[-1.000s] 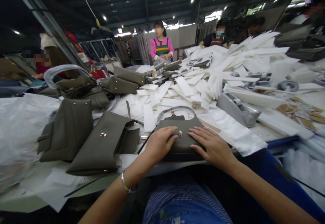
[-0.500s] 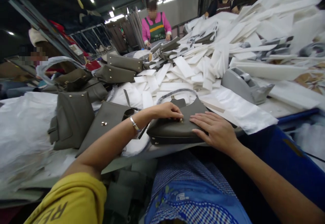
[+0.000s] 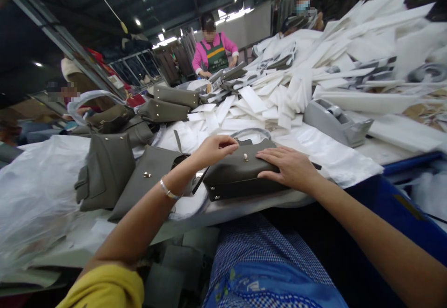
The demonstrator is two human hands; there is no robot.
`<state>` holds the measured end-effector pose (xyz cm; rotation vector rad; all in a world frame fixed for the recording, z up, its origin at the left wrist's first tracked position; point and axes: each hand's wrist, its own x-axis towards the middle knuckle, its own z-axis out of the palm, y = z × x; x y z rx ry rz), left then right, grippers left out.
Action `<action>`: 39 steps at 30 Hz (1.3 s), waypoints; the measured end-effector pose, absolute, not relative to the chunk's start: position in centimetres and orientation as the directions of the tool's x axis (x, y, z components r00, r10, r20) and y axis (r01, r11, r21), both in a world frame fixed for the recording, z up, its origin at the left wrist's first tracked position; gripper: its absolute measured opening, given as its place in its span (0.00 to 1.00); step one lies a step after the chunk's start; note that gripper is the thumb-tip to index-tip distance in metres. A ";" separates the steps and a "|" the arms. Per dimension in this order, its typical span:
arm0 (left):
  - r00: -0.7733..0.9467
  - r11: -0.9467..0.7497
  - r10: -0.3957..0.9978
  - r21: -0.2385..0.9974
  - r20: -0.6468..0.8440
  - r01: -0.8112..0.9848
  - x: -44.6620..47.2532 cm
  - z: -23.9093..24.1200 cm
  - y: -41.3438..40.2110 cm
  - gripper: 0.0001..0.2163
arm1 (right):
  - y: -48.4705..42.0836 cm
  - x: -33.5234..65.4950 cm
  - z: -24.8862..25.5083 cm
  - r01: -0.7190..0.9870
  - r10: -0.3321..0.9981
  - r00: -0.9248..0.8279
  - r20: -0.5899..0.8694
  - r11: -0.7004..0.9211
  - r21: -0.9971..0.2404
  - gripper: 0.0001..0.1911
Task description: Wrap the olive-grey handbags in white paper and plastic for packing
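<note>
Leftmost, plastic sheeting [image 3: 31, 191]: crumpled clear film heaped over the table's left end
Upright bag [image 3: 106, 170]: olive-grey, standing beside the film; its side gusset faces left
Flat bag [image 3: 146, 182]: same colour, lying face up just right of the upright one; a small gold stud shows on its flap
Left hand [image 3: 213, 150]: curled loosely, fingertips pinching at the top left edge of the handbag's flap; a silver bangle [image 3: 166, 190] sits on the wrist; yellow sleeve at the lower edge
Handbag [image 3: 240, 173]: olive-grey, lying on its back at the table's near edge, between both hands; gold clasp on the flap, between the two hands; plastic-wrapped handle arching behind it
Right hand [image 3: 288, 168]: open and flat, palm down, fingers spread on the right half of the flap; holding nothing closed
White sheet [image 3: 331, 156]: spread under and to the right of the handbag
Foam strips [image 3: 272, 103]: a wide white pile behind, running toward the far right
Tape dispenser [image 3: 335, 121]: grey, resting at the foot of the pile, well apart from the right hand
Far side: a person in a pink top and green apron [image 3: 213, 54] stands at the table's far end
</note>
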<state>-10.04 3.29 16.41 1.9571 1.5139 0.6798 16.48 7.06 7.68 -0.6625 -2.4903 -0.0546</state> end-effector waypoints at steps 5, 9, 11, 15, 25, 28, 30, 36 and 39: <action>0.136 -0.193 0.981 0.646 0.138 0.739 -10.8 15.8 0.8 0.16 | 6.4 16.2 7.8 0.477 0.468 -0.698 0.542 0.868 -0.135 0.28; 0.267 -0.227 0.963 0.621 0.030 0.750 -10.1 13.4 2.2 0.19 | 5.2 15.6 8.7 0.469 0.477 -0.703 0.527 0.869 -0.160 0.28; 0.358 -0.288 0.934 0.592 -0.001 0.753 -9.6 12.2 4.1 0.18 | 5.5 15.4 8.6 0.465 0.463 -0.733 0.498 0.876 -0.130 0.28; 0.476 -0.271 0.863 0.644 -0.166 0.715 -9.3 11.0 7.3 0.19 | 6.3 15.3 7.8 0.434 0.414 -0.773 0.481 0.898 -0.075 0.26; 0.420 0.080 0.783 0.745 -0.458 0.662 -9.7 12.0 9.5 0.16 | 6.4 14.8 7.4 0.421 0.429 -0.756 0.494 0.897 -0.133 0.24; 0.409 0.114 0.766 0.730 -0.497 0.674 -9.6 12.2 9.6 0.17 | 6.4 14.9 7.4 0.378 0.391 -0.783 0.484 0.917 -0.129 0.27; 0.404 0.135 0.746 0.715 -0.529 0.686 -9.6 12.0 9.8 0.17 | 6.5 15.0 7.2 0.354 0.367 -0.796 0.481 0.927 -0.121 0.29; 0.434 0.169 0.675 0.698 -0.597 0.696 -9.5 11.9 10.2 0.17 | 6.7 14.9 6.7 0.362 0.371 -0.801 0.470 0.925 -0.113 0.31; 0.427 0.203 0.662 0.696 -0.616 0.689 -9.4 11.8 10.2 0.19 | 6.9 14.8 6.4 0.368 0.368 -0.802 0.471 0.925 -0.096 0.31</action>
